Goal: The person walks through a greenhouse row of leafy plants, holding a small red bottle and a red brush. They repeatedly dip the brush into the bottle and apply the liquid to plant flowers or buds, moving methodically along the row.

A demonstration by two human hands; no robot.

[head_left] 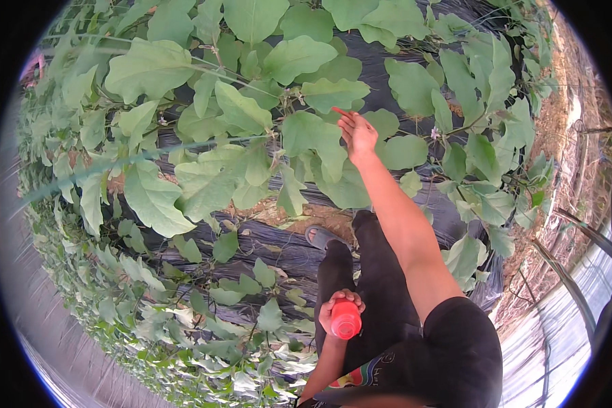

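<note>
My right hand [358, 134] reaches out over the eggplant leaves with its fingers pinched together. From the fingertips juts the tip of a thin red stick [340, 111], close to the edge of a broad green leaf [334, 94]. The rest of the stick is hidden in the hand, so its exact kind does not show. Low in front of my body, my left hand [338, 304] is closed round a small red container [345, 319] with a translucent round end facing up. What it contains cannot be made out.
Eggplant plants crowd the bed, with a pale purple flower [435, 133] right of my hand. A green string [149, 154] crosses the leaves at left. Black plastic sheeting [265, 248] covers the soil. My sandalled foot [323, 237] stands among the plants. Bare ground [564, 115] runs along the right.
</note>
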